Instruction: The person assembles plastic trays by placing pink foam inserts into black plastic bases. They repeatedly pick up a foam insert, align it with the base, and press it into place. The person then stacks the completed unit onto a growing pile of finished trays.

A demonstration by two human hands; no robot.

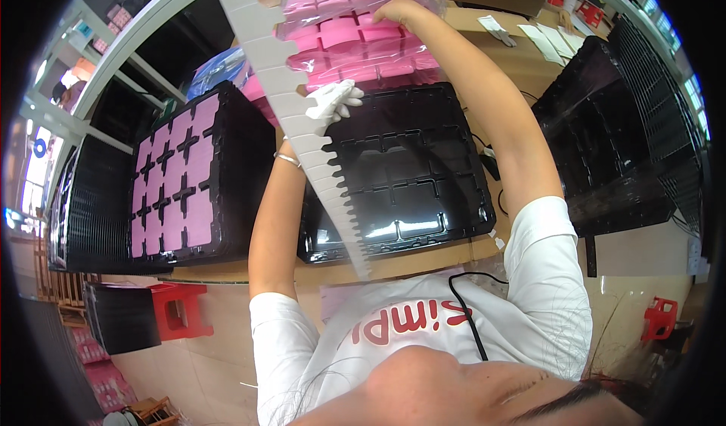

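My right hand (pixel 401 10), bare, reaches far forward, its fingers bent down onto bright pink blocks (pixel 340 34) partly covered by clear plastic film (pixel 427 1). The fingertips seem to grip the edge of a pink block, partly hidden by the hand. My left hand (pixel 336 102), in a white glove, is just beyond the far left corner of a black moulded plastic tray (pixel 401 161). Its fingers point right, somewhat apart, with nothing visible in them. A long pale strip with a notched edge (pixel 299 85) crosses the view and hides part of that hand and wrist.
At left stands a black tray stack with pink-filled compartments (pixel 178 176). More black trays (pixel 605 138) rise at right. White gloves (pixel 497 30) and pale sheets (pixel 550 44) lie at the far right. Red stools (pixel 181 310) stand on the floor below.
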